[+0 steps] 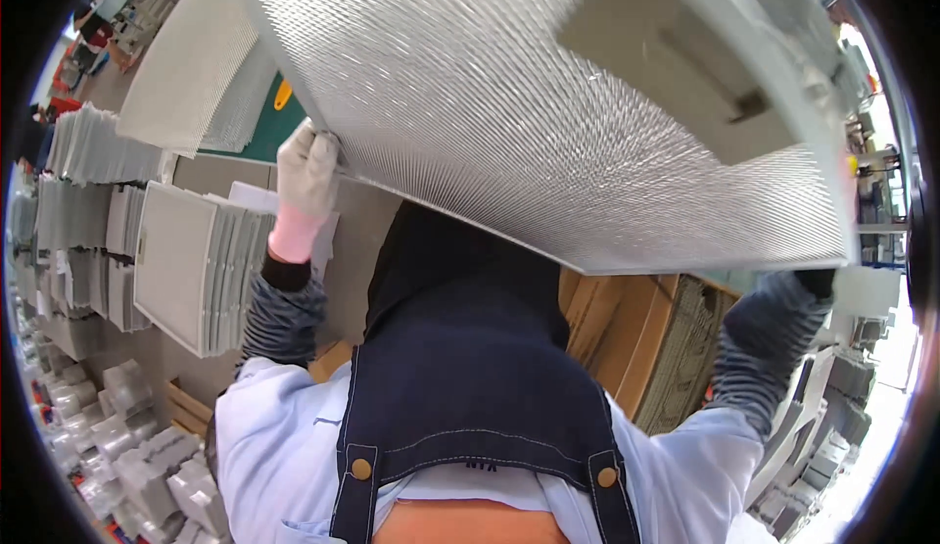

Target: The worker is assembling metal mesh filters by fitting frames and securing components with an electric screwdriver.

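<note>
Beyond the left hand [305,177], a pile of pale mesh sheets [186,79] lies over the green worktop [264,139]. A small yellow-orange handle [283,94] is just above this hand. Left of the hand and lower, flat grey panels with white frames [176,262] stand in a row; further left are stacks of thin grey-white sheets [100,149]. Brown cardboard [627,324] is well to the right, lower.
</note>
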`<state>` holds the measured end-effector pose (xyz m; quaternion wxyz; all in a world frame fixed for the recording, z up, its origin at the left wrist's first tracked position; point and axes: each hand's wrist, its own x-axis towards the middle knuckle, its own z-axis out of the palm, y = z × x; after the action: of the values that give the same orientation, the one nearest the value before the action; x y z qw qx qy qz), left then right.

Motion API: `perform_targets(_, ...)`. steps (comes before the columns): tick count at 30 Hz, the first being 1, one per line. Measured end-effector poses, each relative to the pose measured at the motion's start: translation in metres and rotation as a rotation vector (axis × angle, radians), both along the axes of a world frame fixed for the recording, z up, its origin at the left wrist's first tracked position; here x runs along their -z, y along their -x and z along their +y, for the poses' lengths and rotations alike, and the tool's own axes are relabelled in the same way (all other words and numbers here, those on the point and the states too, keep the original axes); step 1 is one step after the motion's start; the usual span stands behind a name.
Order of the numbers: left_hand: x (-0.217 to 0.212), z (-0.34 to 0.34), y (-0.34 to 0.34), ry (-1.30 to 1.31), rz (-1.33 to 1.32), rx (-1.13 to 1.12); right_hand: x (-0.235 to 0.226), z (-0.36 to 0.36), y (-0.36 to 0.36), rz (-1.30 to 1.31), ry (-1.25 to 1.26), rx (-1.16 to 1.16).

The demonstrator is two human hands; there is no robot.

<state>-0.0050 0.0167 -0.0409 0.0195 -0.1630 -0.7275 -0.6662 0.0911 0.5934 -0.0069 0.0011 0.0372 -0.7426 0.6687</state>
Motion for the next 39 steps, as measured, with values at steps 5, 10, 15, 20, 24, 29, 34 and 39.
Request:
perform_targets(5,-0.003,-0.005,0.067,-0.266,-0.123,0.752,-0.070,-0.132,-0.011,-0.118,-0.650,0.084)
perform_targets(10,0.071,-0.010,0.112,0.404,0.520,0.434,0.051,-0.131,0.021,-0.182,-1.037,0.273)
perform_targets(15,0.109,-0.010,0.122,0.648,0.886,0.391,0.129,-0.134,0.050,-0.038,-1.323,0.466)
perform_targets(20,0.090,0.005,0.125,0.594,0.573,0.233,0.115,-0.116,0.053,0.114,-1.218,0.463)
perform_targets(24,0.114,0.003,0.139,0.610,0.364,0.036,0.067,-0.147,0.015,0.121,-1.138,0.196)
perform_targets(29,0.123,0.024,0.136,0.643,0.553,0.056,0.076,-0.171,0.026,0.101,-1.377,0.086)
perform_targets(34,0.117,0.027,0.134,0.665,0.580,0.046,0.088,-0.259,0.135,0.228,-1.355,-0.176)
perform_targets(39,0.114,0.034,0.135,0.685,0.643,0.042,0.078,-0.306,0.193,0.291,-1.352,-0.245)
